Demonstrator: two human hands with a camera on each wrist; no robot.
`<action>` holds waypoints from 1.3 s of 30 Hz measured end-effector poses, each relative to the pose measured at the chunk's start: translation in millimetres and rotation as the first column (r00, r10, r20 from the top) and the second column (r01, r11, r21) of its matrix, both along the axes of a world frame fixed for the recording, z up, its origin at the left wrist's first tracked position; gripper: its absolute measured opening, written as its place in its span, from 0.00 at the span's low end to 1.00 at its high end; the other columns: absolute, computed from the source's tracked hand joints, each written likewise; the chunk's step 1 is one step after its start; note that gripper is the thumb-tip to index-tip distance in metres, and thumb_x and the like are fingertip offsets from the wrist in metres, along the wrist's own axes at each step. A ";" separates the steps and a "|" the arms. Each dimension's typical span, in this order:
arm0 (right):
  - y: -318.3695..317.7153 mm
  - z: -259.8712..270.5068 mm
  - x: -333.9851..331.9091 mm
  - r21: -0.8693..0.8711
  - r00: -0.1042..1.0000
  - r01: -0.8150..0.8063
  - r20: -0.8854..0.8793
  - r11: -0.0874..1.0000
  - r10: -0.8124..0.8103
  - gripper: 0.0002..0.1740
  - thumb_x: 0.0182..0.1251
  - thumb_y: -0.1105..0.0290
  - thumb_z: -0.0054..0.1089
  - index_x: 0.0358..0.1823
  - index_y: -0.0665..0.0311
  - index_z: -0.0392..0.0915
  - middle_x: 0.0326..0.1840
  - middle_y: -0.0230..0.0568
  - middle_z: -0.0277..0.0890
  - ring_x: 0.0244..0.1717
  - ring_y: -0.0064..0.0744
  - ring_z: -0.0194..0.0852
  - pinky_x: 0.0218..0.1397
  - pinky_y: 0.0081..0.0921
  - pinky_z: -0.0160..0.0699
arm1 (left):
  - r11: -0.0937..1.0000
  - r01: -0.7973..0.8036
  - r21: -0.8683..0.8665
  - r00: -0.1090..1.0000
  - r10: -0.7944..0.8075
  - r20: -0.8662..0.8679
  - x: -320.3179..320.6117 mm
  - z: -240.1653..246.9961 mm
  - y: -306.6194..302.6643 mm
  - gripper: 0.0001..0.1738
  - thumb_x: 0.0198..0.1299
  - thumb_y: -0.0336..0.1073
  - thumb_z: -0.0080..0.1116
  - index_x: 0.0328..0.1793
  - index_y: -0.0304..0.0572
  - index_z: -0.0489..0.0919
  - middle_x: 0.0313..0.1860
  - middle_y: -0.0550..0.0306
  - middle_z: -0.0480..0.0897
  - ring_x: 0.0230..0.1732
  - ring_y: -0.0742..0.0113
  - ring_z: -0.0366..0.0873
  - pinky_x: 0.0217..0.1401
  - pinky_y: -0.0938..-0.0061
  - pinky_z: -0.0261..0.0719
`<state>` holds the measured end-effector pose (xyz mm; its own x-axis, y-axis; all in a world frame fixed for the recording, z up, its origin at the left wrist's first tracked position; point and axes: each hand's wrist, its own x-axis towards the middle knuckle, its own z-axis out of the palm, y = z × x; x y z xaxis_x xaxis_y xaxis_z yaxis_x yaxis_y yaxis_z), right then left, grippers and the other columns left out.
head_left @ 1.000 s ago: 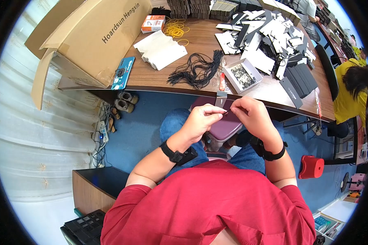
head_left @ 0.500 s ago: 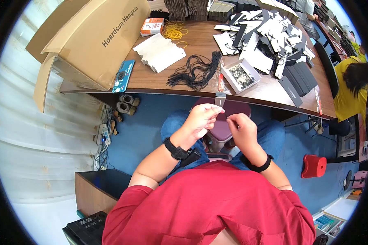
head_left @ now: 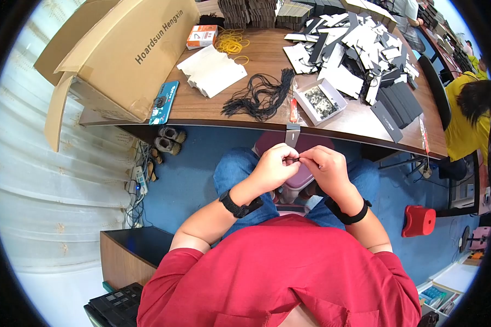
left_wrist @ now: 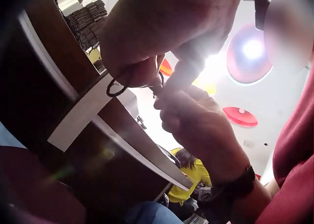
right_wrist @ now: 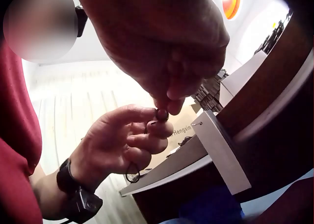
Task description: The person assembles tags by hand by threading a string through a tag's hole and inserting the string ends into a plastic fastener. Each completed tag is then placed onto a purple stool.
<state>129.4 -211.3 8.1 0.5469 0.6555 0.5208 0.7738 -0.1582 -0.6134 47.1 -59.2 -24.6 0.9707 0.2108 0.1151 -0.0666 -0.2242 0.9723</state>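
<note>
Over the lap in the head view, my left hand [head_left: 274,168] and my right hand [head_left: 327,168] meet fingertip to fingertip. Both pinch a thin black cord [right_wrist: 128,178] between thumb and forefinger. One loop of it hangs under the left fingers in the right wrist view, and a smaller loop lies at the fingertips. The exact twist of the cord is hidden by the fingers. Just beyond the hands, a grey hang tag [head_left: 292,135] juts over the table edge. On the table behind it lies a bundle of black cords [head_left: 264,98].
A white box [head_left: 341,103] of small dark bits stands near the table edge [head_left: 202,121]. Right of it are stacked black cards [head_left: 401,106] and a heap of black and white tags [head_left: 360,46]. A large carton [head_left: 131,60] stands left. A purple stool [head_left: 294,175] sits between the knees.
Half a second ago my right hand was drawn away, down and right, with cord trailing from it. Now it is back against the left fingertips, and the left fingers are curled in more.
</note>
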 end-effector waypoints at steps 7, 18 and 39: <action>-3.3 6.2 -1.9 -0.085 0.948 -0.074 -0.314 0.994 0.044 0.03 0.57 0.73 0.61 0.31 0.64 0.78 0.24 0.36 0.76 0.23 0.30 0.75 0.27 0.24 0.74 | 0.975 -0.151 0.161 0.980 0.126 0.155 -7.8 13.3 -14.3 0.05 0.52 0.23 0.59 0.36 0.33 0.77 0.33 0.60 0.73 0.32 0.78 0.72 0.33 0.83 0.72; -12.0 -8.3 19.8 0.440 -0.319 -0.163 -0.870 0.883 0.375 0.09 0.66 0.67 0.58 0.33 0.67 0.77 0.21 0.32 0.71 0.15 0.16 0.56 0.17 0.14 0.53 | 0.963 0.068 -0.261 0.984 -0.021 0.177 -9.9 22.7 -10.0 0.05 0.58 0.21 0.55 0.39 0.32 0.79 0.35 0.61 0.73 0.35 0.78 0.71 0.38 0.84 0.70; 6.8 5.9 -8.7 0.090 0.734 0.025 -0.678 0.996 0.043 0.05 0.55 0.79 0.62 0.32 0.66 0.75 0.26 0.29 0.72 0.23 0.12 0.64 0.25 0.13 0.64 | 0.460 0.035 -0.887 0.966 -0.244 -0.088 -4.2 13.8 0.9 0.02 0.62 0.29 0.55 0.39 0.39 0.76 0.23 0.70 0.71 0.17 0.86 0.59 0.18 0.89 0.55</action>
